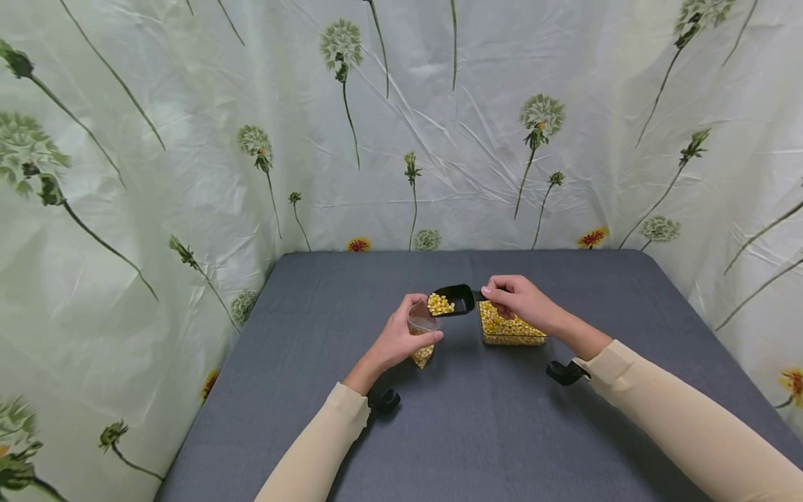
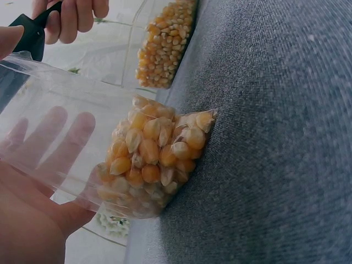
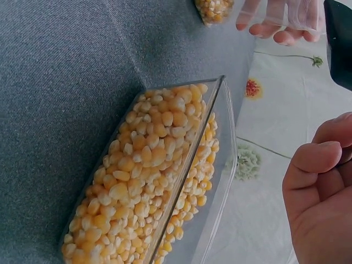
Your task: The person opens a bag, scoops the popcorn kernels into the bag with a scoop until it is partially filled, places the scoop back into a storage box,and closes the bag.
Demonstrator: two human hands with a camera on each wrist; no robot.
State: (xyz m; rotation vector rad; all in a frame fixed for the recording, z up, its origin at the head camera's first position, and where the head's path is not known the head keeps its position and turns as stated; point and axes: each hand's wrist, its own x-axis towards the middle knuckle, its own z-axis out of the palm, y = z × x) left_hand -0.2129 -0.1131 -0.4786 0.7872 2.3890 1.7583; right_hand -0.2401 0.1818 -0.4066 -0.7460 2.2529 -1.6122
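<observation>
My left hand (image 1: 395, 340) holds a clear plastic bag (image 1: 423, 323) by its upper part, thumb on the near side and fingers behind. Corn kernels (image 2: 149, 146) fill the bottom of the bag, which touches the tabletop in the left wrist view. My right hand (image 1: 519, 302) pinches the handle of a black scoop (image 1: 463, 299). The scoop is tilted over the bag's mouth, with some kernels gathered at its left end. Below and beside the right hand stands a clear rectangular container (image 3: 223, 88) full of corn kernels (image 3: 148, 159).
A dark grey cloth covers the table (image 1: 314, 321). Behind and to the left hangs a pale curtain (image 1: 433, 104) with a flower print. Black wrist straps (image 1: 567, 372) sit at both cuffs, close above the tabletop.
</observation>
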